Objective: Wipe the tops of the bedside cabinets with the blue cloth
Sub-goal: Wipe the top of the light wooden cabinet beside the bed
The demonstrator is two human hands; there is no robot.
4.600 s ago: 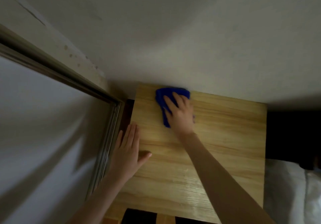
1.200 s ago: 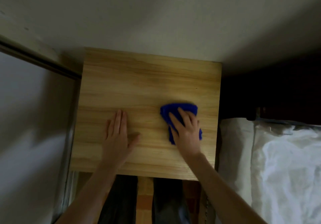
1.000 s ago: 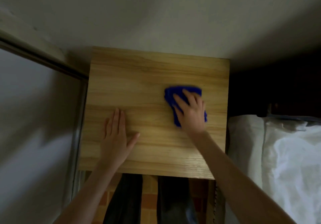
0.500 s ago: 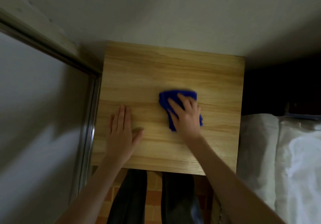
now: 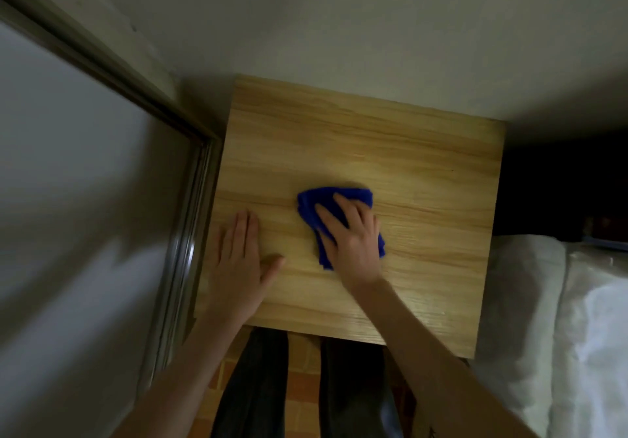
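— How far along?
— The right grip, fingers flat, is pressing the blue cloth mid cabinet top; the left grip is resting released. Other cabinets are likely waiting.

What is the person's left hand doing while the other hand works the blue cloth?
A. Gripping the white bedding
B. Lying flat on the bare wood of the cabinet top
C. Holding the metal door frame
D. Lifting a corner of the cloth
B: the left hand lies flat with straight fingers on the bare wood of the cabinet top, apart from the blue cloth, which the right hand presses down.
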